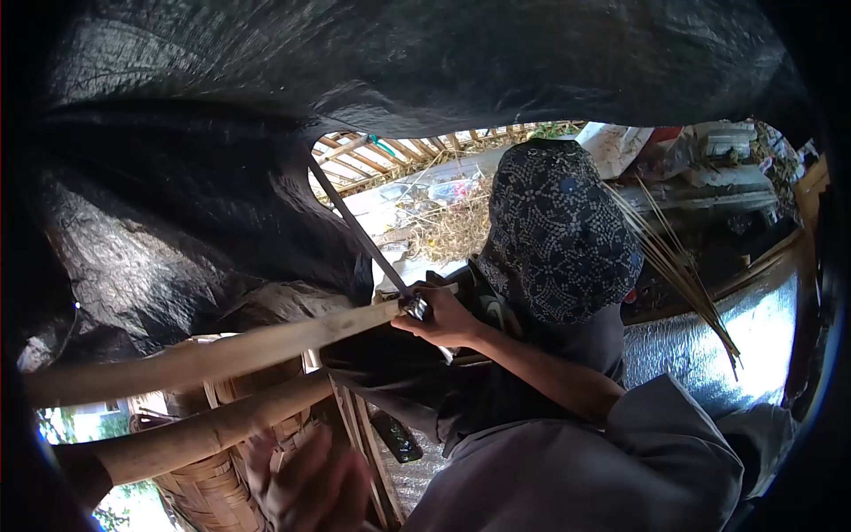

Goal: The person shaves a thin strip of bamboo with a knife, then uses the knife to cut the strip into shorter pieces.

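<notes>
Much sheeting (496,62), seemingly plastic, blocks sight beyond the bamboo strip (239,352).

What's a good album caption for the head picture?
Right hand closed where a dark bar meets pale bamboo, near black sheeting.

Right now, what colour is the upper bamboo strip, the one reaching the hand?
The bamboo strip is light tan-brown; it shows best in the head view.

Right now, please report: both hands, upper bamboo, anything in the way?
Right hand on upper bamboo, closed. Left hand blurred, grip unclear. Tarp above, hat near.
</notes>
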Demonstrator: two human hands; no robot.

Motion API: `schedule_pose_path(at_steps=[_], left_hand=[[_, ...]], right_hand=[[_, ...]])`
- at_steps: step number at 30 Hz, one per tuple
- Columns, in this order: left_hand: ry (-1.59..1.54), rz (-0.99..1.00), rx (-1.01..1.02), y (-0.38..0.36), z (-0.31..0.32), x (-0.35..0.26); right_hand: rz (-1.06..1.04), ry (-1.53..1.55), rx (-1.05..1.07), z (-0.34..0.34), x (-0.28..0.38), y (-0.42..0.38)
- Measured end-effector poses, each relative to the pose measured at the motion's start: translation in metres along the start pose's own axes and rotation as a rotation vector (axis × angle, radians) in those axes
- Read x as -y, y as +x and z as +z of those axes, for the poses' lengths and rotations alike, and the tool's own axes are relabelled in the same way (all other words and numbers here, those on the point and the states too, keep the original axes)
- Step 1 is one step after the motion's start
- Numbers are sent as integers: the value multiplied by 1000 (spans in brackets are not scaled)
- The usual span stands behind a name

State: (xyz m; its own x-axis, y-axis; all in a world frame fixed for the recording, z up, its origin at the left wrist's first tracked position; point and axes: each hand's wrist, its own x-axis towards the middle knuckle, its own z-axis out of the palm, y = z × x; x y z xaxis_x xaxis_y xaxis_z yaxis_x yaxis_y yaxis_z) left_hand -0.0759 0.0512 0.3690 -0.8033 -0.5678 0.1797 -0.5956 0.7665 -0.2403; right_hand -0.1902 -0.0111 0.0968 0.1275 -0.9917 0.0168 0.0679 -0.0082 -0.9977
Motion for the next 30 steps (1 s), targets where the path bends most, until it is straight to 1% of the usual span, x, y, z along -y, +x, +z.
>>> schedule_pose_path(at_steps=[1,2,3,4,5,6,7,8,9,11,12,13,14,15,17,18,19,21,22,23,25,26,27,29,30], left_hand=[[-309,26,-126,-16,-3,4],[-314,36,-119,-22,12,11],[-268,-290,-425,-29,43,18],[-207,-629,-722,-44,67,26],[-419,-572,-617,-43,79,49],[-624,-515,-514,-30,92,72],[-832,-463,-497,-11,107,73],[-1014,-523,-627,-2,131,72],[-1144,-634,-544,13,137,68],[-1304,-404,-533,25,159,78],[-1305,-390,-533,28,156,75],[-1302,-508,-572,28,150,68],[-1296,-632,-607,27,145,63],[-1301,-634,-599,24,143,62],[-1496,-458,-651,16,137,63],[-1549,-352,-627,18,132,61],[-1545,-359,-629,14,128,63],[-1852,-300,-713,4,120,70],[-1731,-469,-817,7,113,65],[-1726,-474,-818,5,110,66],[-1453,-669,-1002,1,105,71],[-1480,-727,-1066,2,102,74],[-1479,-735,-1067,0,101,77],[-1266,-819,-1171,-2,101,84],[-1267,-816,-1173,-3,102,87]], right_hand=[[116,62,40,-3,9,1],[57,42,19,-4,11,1],[64,47,10,-1,6,1],[-91,-23,-62,4,-2,0],[-248,-96,-125,7,-6,-3],[-221,-93,-82,6,-6,-4],[-224,-94,-67,5,-3,-7],[-208,-104,6,2,2,-9],[-192,-113,72,0,5,-9],[-198,-84,78,12,0,-15],[-303,-80,-17,17,0,-15],[-404,-75,-115,19,-1,-14],[-310,-24,-50,18,-4,-13],[-304,-23,-55,15,-2,-13],[-75,-15,104,10,3,-12],[-31,122,159,11,-3,-12],[-29,124,165,11,-6,-16],[141,315,157,6,-10,-24],[187,250,138,4,-19,-28],[188,252,144,0,-26,-31],[384,122,54,-5,-39,-33],[535,133,8,-4,-47,-31],[541,132,13,-3,-58,-29],[669,346,-31,-3,-80,-26],[722,408,-84,-3,-84,-27]])
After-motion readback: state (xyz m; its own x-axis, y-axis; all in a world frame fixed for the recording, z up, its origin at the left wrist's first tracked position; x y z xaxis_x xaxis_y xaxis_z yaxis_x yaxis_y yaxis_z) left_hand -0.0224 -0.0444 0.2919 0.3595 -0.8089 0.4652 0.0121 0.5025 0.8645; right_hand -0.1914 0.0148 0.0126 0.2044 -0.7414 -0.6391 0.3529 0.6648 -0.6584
